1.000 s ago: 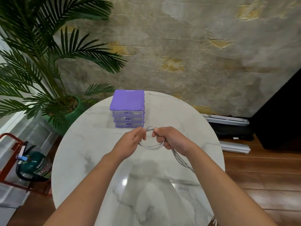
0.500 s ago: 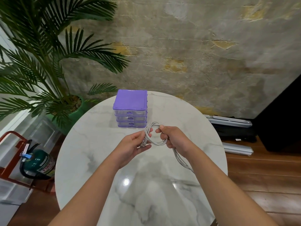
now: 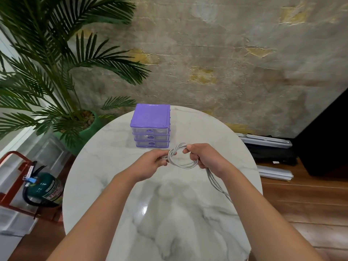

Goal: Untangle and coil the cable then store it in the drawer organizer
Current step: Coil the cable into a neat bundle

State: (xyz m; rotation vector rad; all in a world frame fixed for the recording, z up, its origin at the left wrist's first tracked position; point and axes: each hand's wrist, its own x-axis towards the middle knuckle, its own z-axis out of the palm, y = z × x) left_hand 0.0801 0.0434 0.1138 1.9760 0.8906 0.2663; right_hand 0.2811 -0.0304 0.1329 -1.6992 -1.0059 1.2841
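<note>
A grey cable (image 3: 181,163) forms a small loop held above the round marble table (image 3: 105,178). My left hand (image 3: 150,163) pinches the loop's left side, where strands twist together. On the loop's right side, my right hand (image 3: 204,157) grips it with curled fingers. Several loose strands trail down from under my right hand toward the table's right edge. The purple drawer organizer (image 3: 150,125) stands just behind the hands, with its three clear drawers closed.
A potted palm (image 3: 56,76) stands left of the table. A green fire extinguisher (image 3: 45,187) in a red stand sits on the floor at the left. Black and silver equipment (image 3: 271,149) lies on the wooden floor at the right, against the wall.
My left hand has closed again on the loop's left side. The twisted strands at the top of the loop now stand up between my hands.
</note>
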